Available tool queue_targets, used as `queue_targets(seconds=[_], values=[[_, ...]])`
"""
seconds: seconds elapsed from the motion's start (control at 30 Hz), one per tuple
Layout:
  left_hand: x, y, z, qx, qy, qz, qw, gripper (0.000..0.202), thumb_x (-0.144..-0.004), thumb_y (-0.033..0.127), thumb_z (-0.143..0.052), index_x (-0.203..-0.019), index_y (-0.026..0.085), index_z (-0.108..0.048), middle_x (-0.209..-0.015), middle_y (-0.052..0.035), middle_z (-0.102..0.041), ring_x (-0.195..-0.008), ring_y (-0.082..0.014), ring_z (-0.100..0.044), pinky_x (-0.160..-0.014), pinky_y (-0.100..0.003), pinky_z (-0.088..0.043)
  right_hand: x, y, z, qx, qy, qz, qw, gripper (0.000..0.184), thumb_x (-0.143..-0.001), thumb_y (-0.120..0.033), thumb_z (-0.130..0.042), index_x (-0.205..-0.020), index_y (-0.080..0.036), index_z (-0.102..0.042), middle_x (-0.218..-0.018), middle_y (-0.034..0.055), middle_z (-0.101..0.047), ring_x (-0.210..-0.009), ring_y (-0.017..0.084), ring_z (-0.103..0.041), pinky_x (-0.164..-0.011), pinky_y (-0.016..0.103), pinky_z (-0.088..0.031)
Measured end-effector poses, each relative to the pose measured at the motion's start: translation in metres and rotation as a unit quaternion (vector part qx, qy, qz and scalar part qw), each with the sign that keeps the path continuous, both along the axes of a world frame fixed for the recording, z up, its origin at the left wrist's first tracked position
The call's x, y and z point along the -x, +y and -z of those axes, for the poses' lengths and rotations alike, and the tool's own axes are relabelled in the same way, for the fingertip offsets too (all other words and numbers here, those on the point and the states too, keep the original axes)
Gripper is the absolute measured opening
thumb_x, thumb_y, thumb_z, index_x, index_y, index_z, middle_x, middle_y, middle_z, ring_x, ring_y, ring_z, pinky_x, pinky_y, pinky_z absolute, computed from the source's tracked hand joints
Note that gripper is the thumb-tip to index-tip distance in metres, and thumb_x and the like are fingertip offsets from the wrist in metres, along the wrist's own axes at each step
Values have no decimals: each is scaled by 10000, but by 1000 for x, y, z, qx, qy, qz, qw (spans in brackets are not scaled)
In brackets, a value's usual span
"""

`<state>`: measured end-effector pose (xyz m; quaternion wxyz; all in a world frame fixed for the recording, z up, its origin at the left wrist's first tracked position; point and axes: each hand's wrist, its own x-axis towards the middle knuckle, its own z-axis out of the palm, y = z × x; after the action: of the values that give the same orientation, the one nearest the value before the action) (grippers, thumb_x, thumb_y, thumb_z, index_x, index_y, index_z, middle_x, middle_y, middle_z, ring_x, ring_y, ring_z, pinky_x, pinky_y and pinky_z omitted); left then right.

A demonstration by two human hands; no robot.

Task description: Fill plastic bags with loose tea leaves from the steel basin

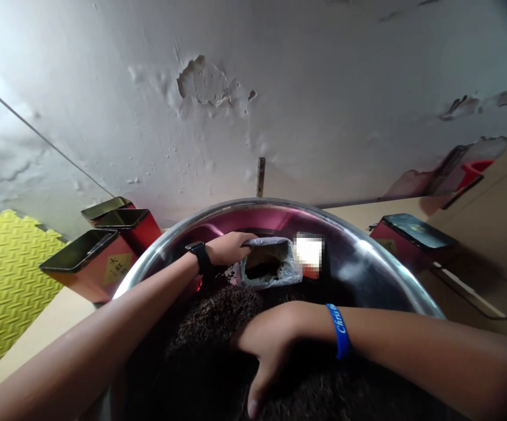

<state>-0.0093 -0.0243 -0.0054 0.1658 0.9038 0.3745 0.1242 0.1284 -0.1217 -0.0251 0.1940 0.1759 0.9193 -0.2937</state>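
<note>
A large round metal basin [253,204] holds a heap of dark, loose tea leaves [220,313]. At its far side, my left hand [230,248] grips the rim of a tin lined with a clear plastic bag [296,275]. The tin lies tilted, its mouth facing me, with a dark inside. My right hand [275,336] is in the leaves nearer to me. Its thumb stretches out toward me, apart from the fingers, which are partly hidden among the leaves. Beside the lined tin is an object [312,272] that is mostly blurred out.
Left of the basin stand several open red tins [89,257]. A closed red tin [411,240] stands on the right, near a cable [476,301]. Yellow foam matting [10,286] lies at far left. A peeling wall [253,134] rises behind.
</note>
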Motion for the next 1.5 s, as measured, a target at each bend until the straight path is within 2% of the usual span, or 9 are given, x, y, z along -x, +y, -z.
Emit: queue_targets(seconds=[0.07, 0.2, 0.4, 0.63, 0.83, 0.97, 1.17, 1.3, 1.5], values=[[0, 1, 0, 0, -1, 2, 1000, 340, -762, 170, -402, -1070, 195, -545, -1034, -21, -604, -901, -157, -545, -757, -215, -404, 3, -3, -1, 8, -32, -73, 997, 588, -619, -587, -569, -1020, -157, -584, -855, 45, -641, -718, 158, -575, -564, 238, -418], [0, 1, 1, 2, 0, 7, 1000, 344, -769, 172, -400, -1082, 196, -541, -1036, -21, -604, -900, -155, -548, -768, -217, -404, 2, 1, -5, -184, 24, -99, 978, 419, -796, -502, -415, -921, -146, -596, -763, 72, -637, -627, 174, -563, -535, 281, -376], [0, 2, 1, -4, -3, 8, 1000, 346, -772, 174, -408, -1093, 186, -535, -1073, -36, -591, -932, -160, -540, -801, -229, -398, -12, 26, -28, -320, 156, 5, 935, 422, -852, -496, -295, -950, -167, -541, -807, 69, -630, -639, 168, -567, -539, 276, -355], [0, 5, 2, 3, 7, 22, 1000, 316, -772, 186, -416, -1060, 177, -545, -1058, -40, -595, -929, -157, -539, -812, -239, -397, -36, 64, -20, -406, 84, 128, 901, 312, -807, -388, -430, -884, -135, -596, -820, 102, -630, -677, 197, -572, -550, 291, -364], [-1, 3, 1, -6, 12, 23, 1000, 352, -765, 165, -394, -1088, 180, -532, -1075, -40, -590, -942, -156, -537, -821, -240, -390, -34, 56, -24, -385, 111, 112, 909, 263, -813, -330, -421, -865, -150, -607, -881, 80, -623, -771, 184, -558, -634, 291, -382], [-1, 1, -2, 8, 12, 13, 1000, 323, -772, 185, -397, -1058, 185, -547, -1042, -32, -605, -905, -159, -548, -791, -236, -400, -21, 25, -38, -258, 193, 44, 946, 312, -854, -367, -353, -894, -175, -595, -866, 43, -616, -784, 151, -546, -663, 272, -382], [0, 0, -3, 4, 18, -2, 1000, 341, -767, 179, -405, -1079, 204, -540, -1056, -19, -599, -923, -161, -544, -760, -215, -401, -20, 14, -26, -43, -55, -22, 997, 588, -568, -599, -593, -957, -158, -616, -778, 46, -611, -660, 176, -557, -506, 257, -375], [0, 0, -2, 5, 17, 1, 1000, 323, -770, 180, -402, -1056, 210, -549, -1044, -13, -602, -914, -158, -544, -753, -211, -400, -21, 17, -19, -19, -106, 2, 994, 674, -329, -575, -704, -867, -174, -640, -732, 21, -598, -629, 179, -560, -508, 262, -392], [0, 0, -3, 11, 12, 5, 1000, 324, -769, 177, -401, -1056, 200, -550, -1039, -17, -602, -912, -155, -543, -753, -208, -400, -16, 1, -16, -34, -173, -82, 981, 832, -294, -520, -729, -1035, -170, -586, -879, 80, -600, -626, 198, -553, -474, 287, -391]])
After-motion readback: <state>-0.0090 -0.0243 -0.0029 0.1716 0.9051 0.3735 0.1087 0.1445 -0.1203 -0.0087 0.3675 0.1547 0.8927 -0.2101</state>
